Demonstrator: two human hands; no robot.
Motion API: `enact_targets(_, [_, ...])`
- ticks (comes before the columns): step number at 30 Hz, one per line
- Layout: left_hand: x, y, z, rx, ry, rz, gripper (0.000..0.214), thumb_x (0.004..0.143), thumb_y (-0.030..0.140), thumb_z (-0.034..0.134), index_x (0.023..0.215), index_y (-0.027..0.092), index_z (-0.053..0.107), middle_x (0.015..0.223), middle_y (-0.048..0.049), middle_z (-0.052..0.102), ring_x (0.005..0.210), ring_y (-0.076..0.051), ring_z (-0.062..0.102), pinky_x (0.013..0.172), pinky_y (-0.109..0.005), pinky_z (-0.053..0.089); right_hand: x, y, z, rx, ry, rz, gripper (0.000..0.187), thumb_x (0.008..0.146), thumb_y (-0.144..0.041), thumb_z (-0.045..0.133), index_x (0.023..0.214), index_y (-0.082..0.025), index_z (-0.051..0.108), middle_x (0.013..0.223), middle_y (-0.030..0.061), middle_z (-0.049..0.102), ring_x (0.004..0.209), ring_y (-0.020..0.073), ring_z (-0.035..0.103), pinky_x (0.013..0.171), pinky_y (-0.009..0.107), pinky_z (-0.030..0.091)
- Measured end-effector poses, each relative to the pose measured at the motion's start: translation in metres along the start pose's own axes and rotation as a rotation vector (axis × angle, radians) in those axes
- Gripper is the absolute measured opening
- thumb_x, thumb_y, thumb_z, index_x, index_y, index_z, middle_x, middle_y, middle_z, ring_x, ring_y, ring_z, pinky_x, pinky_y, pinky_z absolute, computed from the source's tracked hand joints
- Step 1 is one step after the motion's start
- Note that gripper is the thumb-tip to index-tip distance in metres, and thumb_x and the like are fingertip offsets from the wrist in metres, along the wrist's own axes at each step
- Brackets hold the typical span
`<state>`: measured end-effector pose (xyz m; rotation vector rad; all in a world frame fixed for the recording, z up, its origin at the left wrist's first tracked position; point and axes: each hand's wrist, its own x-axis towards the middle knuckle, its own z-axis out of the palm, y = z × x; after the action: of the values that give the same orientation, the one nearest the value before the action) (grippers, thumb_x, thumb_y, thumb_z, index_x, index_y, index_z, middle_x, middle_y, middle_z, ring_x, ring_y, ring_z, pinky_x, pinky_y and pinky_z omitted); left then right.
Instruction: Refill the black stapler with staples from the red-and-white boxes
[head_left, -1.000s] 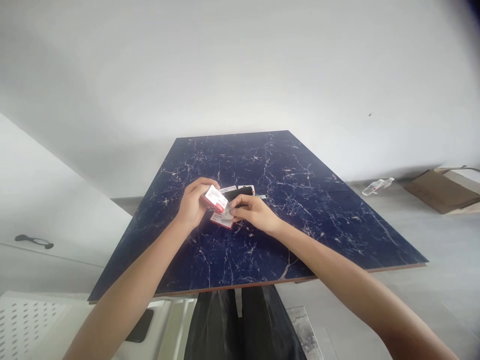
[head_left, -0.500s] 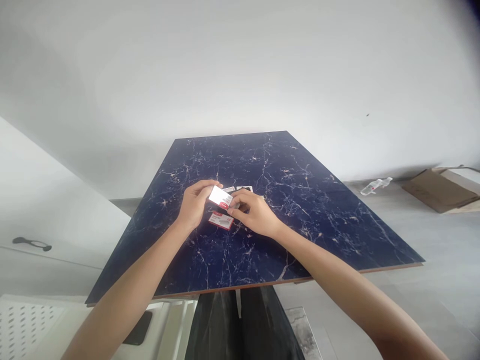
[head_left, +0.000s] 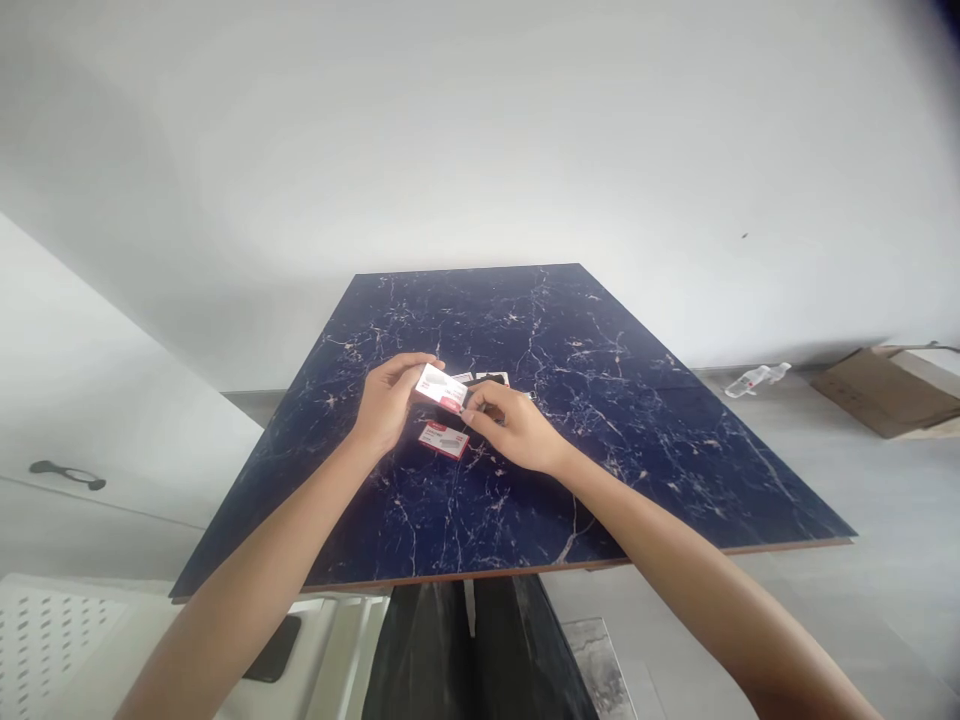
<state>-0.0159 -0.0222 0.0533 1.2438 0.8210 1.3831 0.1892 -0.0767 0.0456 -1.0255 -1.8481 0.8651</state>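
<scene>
Above the table, a small white-and-red cardboard box (head_left: 441,386) with a grey picture printed on it is held up at a tilt. My left hand (head_left: 388,400) is closed around its left end. At the box's lower right corner, my right hand (head_left: 514,425) pinches with thumb and fingertips. A second white-and-red box (head_left: 444,440) of similar look lies flat on the table just below the held one. Behind my hands, a black-and-white item (head_left: 491,380) shows only in part; I cannot make out what it is.
The blue marbled table (head_left: 600,480) has its far edge near a pale wall. To the right, a clear plastic bottle (head_left: 756,380) and a cardboard box (head_left: 877,390) lie on the floor. A dark phone-like object (head_left: 276,650) lies at lower left, near a white cabinet (head_left: 97,400).
The held box has tipped so that its printed face now shows without the glare. Both hands stay on it, nearly in place. The view has shifted slightly.
</scene>
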Motion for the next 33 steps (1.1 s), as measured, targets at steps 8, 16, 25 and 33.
enact_targets(8, [0.011, 0.005, -0.014, -0.189, 0.1, -0.106, 0.023, 0.08, 0.029, 0.079, 0.102, 0.022, 0.074, 0.115, -0.0062, 0.076, 0.084, -0.015, 0.073, 0.053, -0.017, 0.057, 0.01, 0.004, -0.023, 0.696, 0.41, 0.21, 0.019, 0.088, -0.036, 0.067, 0.084, -0.023, 0.055, 0.107, 0.0059, 0.071, 0.092, 0.0186, 0.068, 0.088, 0.036, 0.056])
enact_targets(16, [-0.003, 0.008, 0.001, -0.31, -0.051, -0.243, 0.013, 0.083, 0.024, 0.077, 0.095, 0.02, 0.072, 0.12, -0.0065, 0.075, 0.096, -0.017, 0.075, 0.066, -0.017, 0.064, 0.008, 0.008, -0.037, 0.795, 0.114, 0.37, 0.02, 0.083, -0.039, 0.068, 0.087, -0.021, 0.059, 0.071, -0.0034, 0.05, 0.049, 0.0083, 0.028, 0.043, 0.025, 0.02])
enact_targets(25, [-0.013, 0.009, 0.006, -0.277, -0.233, -0.226, 0.019, 0.086, 0.036, 0.075, 0.095, 0.019, 0.076, 0.125, -0.0111, 0.073, 0.105, -0.025, 0.073, 0.073, -0.029, 0.067, 0.006, 0.004, -0.026, 0.612, 0.027, 0.353, 0.037, 0.081, -0.051, 0.078, 0.09, -0.02, 0.061, 0.062, -0.0081, 0.037, 0.048, 0.0065, 0.02, 0.046, 0.026, 0.013])
enact_targets(33, [-0.019, 0.004, 0.007, -0.285, -0.393, -0.283, 0.017, 0.084, 0.029, 0.079, 0.1, 0.021, 0.078, 0.129, -0.0084, 0.071, 0.095, -0.018, 0.074, 0.073, -0.024, 0.065, 0.003, 0.009, -0.032, 0.633, -0.151, 0.311, 0.041, 0.074, -0.049, 0.085, 0.08, -0.021, 0.055, 0.059, -0.0095, 0.038, 0.048, 0.006, 0.021, 0.047, 0.024, 0.015])
